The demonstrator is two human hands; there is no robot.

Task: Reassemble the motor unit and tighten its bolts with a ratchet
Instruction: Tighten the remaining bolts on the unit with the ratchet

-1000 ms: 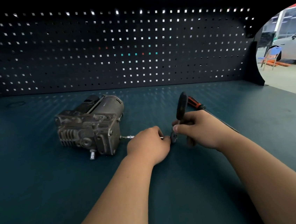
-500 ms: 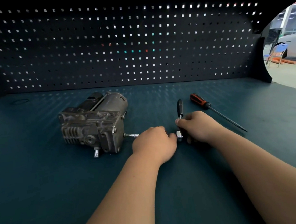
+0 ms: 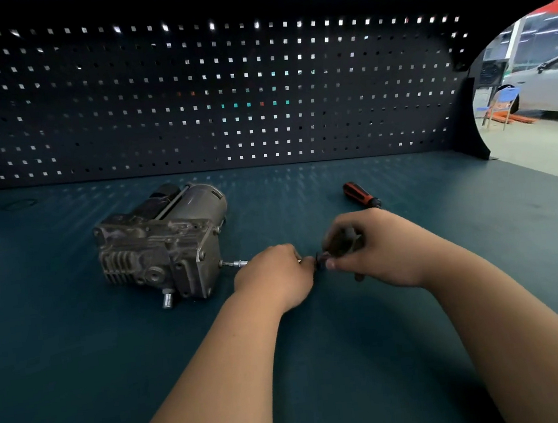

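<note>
We see the motor (image 3: 164, 244) lying left of both hands, with the left hand (image 3: 274, 274) nearer it. A thin bar (image 3: 236, 263) runs level from the motor's right face into the left hand. That hand's fingers curl over the bar, and the bar's long axis points on toward the right hand (image 3: 378, 249). The right hand is clenched round the ratchet (image 3: 344, 239), just beside the left knuckles. A screwdriver (image 3: 360, 195) lies just beyond the right hand.

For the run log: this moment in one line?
left hand: holds extension bar at motor unit | right hand: grips ratchet | screwdriver: untouched
</note>
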